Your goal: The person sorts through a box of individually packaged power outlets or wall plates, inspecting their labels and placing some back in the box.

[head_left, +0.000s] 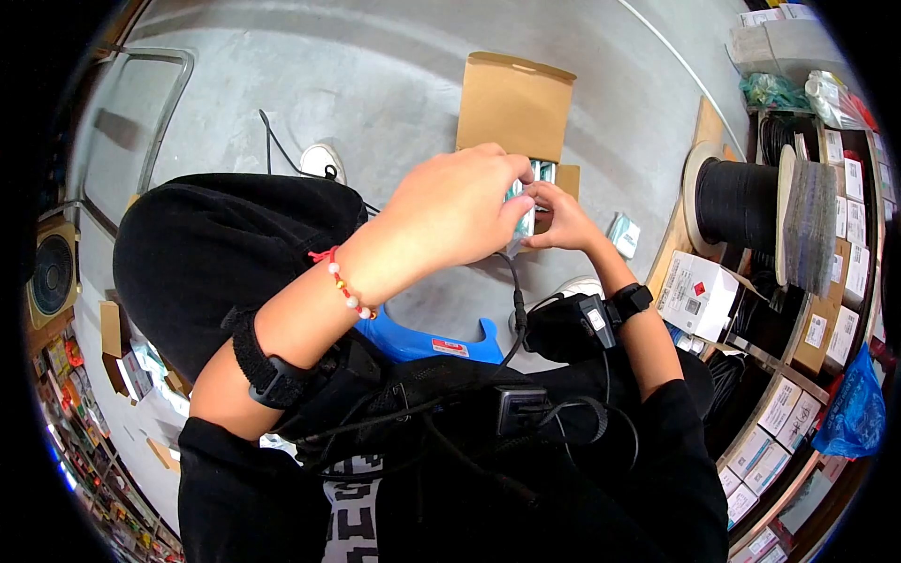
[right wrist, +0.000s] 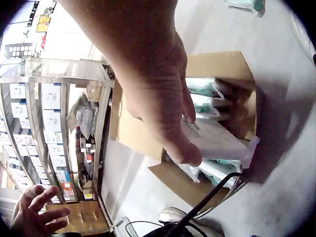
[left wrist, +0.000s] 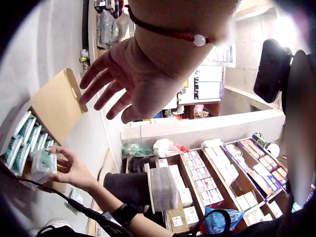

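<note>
An open cardboard box [head_left: 516, 103] stands on the floor with its lid flap raised. Several white-and-green plastic packets [left wrist: 29, 136] are lined up inside it. My right hand [head_left: 563, 218] pinches one such packet [right wrist: 217, 140] between thumb and fingers, tilted at the box's opening in the right wrist view. Palm showing and fingers spread, my left hand [left wrist: 143, 79] holds nothing in the left wrist view. From the head, this hand overlaps part of the box and the held packet.
Another packet [head_left: 623, 235] lies on the floor right of the box. A large spool of black cable [head_left: 741, 202] and a white carton [head_left: 694, 296] stand by the shelves at right. A blue plastic piece [head_left: 436, 342] sits below my left forearm. Cables [right wrist: 217, 192] run beside the box.
</note>
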